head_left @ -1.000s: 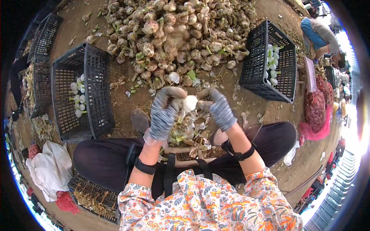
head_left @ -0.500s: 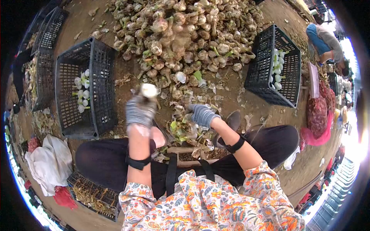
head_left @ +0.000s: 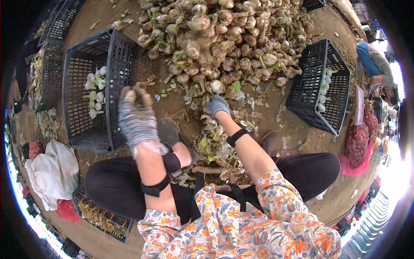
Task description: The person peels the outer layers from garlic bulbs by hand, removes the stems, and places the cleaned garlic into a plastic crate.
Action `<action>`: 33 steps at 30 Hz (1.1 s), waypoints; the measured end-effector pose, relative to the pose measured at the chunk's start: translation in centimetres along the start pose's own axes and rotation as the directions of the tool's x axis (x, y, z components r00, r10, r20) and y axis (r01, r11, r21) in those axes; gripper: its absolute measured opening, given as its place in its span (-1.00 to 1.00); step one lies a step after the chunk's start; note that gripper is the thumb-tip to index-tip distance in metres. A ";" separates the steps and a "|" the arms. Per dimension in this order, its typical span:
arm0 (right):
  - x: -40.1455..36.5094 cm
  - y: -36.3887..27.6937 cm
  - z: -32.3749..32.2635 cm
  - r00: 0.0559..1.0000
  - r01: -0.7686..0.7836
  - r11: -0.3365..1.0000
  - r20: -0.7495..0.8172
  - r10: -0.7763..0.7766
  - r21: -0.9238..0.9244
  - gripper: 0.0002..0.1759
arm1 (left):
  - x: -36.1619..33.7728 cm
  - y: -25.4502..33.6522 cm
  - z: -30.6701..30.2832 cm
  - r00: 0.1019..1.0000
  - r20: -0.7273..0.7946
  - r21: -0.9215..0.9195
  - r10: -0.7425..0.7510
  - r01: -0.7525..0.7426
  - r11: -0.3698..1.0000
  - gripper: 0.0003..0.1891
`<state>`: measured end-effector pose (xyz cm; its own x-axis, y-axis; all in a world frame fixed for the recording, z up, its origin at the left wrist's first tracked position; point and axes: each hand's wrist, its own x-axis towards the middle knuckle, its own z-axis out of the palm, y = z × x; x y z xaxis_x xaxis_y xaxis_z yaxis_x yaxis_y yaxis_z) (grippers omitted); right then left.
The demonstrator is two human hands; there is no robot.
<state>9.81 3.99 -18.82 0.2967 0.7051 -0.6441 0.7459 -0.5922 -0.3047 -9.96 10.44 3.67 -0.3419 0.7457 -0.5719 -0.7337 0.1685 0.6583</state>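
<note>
My left hand, in a grey striped glove and slightly blurred, is beside the near wall of the left black plastic crate. Its fingers are spread, with nothing visible between them. Several peeled white garlic bulbs with short green stems lie inside that crate. My right hand, gloved alike, is closed at the front foot of the heap of unpeeled garlic. Just ahead of it lies a pale garlic bulb. What the right fingers hold, if anything, is hidden.
A second black crate with white bulbs stands at the right. Peeled skins and leaf scraps litter the ground between my feet. A white sack lies at left, red net bags at right. Another person bends at far right.
My left hand has moved left towards the left crate and let go of the white garlic bulb it held. My right hand has moved forward to the heap. The view has shifted slightly.
</note>
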 end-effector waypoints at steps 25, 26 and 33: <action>-17.8 2.7 -18.1 0.917 0.400 0.636 -0.301 -0.264 0.660 -0.68 | -10.7 -10.2 -0.9 0.467 0.804 0.521 -0.369 -0.254 0.815 -0.20; -18.5 2.6 -18.8 0.898 0.438 0.657 -0.330 -0.290 0.614 -0.67 | -11.1 -10.1 -0.9 0.462 0.806 0.521 -0.369 -0.259 0.814 -0.20; -21.2 3.3 -21.0 0.927 0.361 0.581 -0.215 -0.306 0.729 -0.71 | -13.1 -7.9 0.0 0.435 0.779 0.539 -0.451 -0.097 0.837 -0.20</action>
<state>18.52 -4.72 8.57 0.1747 0.9190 -0.3534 0.1059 -0.3744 -0.9212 0.37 -0.66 5.95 0.6399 0.7506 -0.1646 -0.2643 0.4162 0.8700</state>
